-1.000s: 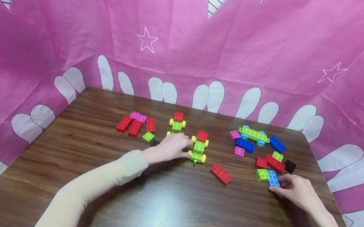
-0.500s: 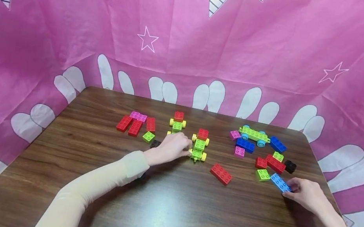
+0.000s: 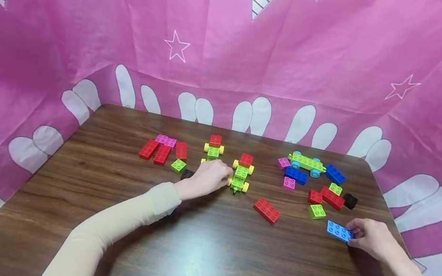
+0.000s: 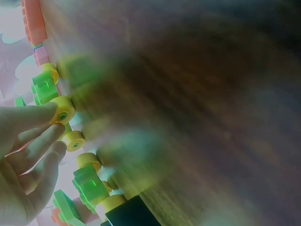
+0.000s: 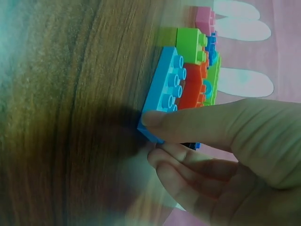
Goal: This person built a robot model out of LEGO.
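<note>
My right hand pinches one end of a light-blue eight-stud brick near the table's right side. In the right wrist view, the thumb lies across the studded end of this blue brick, with the other fingers curled beneath. My left hand pinches a yellow wheel of a lime-green wheeled toy car base that carries a red brick. A second green toy car base, also topped with red, stands behind the left hand, partly hidden by it.
Red and pink bricks lie at the left, with a lime brick and a black piece nearby. A loose red brick lies mid-table. Blue, pink, red and black pieces surround a green blue-wheeled base at right.
My right hand has drawn the light-blue brick away from the lime brick, rightward and nearer me, turning it. The toy car at my left hand has shifted slightly away from me.
</note>
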{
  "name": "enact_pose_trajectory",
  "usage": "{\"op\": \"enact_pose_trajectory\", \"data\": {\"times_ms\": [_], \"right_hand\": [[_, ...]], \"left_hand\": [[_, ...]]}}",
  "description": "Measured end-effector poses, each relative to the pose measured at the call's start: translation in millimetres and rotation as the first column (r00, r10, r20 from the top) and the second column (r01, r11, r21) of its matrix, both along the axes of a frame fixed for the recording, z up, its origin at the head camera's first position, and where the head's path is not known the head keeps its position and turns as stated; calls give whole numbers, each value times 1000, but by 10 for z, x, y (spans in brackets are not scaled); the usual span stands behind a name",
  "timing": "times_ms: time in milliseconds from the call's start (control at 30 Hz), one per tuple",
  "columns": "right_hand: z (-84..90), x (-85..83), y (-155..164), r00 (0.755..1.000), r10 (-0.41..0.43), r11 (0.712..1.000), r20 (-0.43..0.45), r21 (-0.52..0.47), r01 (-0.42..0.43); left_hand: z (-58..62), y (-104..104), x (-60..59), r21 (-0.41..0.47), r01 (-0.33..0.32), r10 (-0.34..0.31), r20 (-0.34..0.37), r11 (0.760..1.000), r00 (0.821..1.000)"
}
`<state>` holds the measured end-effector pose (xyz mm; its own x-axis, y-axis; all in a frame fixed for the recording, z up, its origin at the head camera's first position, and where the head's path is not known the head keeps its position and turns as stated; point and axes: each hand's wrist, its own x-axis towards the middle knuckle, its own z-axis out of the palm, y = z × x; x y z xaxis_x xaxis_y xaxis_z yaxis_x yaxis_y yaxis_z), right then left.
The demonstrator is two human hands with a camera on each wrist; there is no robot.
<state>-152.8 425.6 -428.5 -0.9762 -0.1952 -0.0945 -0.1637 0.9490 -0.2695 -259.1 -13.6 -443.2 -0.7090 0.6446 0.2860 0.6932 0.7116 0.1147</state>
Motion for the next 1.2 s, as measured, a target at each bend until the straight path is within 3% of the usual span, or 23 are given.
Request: {"op": "enact_pose_trajectory", "data": {"times_ms": [367, 700, 1033, 1200], "right_hand": [[-25, 149, -368, 990, 126, 992, -68, 11, -126], [1, 241, -820, 977, 207, 978, -47, -28, -208], [-72, 294, -1281, 927, 362, 924, -100, -90, -371], [-78, 306, -1545, 915, 394, 912, -87, -84, -401]], "left_hand": [[30, 77, -30, -10, -39, 39, 5, 999, 999], [34, 138, -104, -17, -43, 43, 15, 999, 999], [28, 176, -170, -23, -54, 54, -11, 998, 998], [97, 126, -145, -33, -61, 60, -8, 998, 998]]}}
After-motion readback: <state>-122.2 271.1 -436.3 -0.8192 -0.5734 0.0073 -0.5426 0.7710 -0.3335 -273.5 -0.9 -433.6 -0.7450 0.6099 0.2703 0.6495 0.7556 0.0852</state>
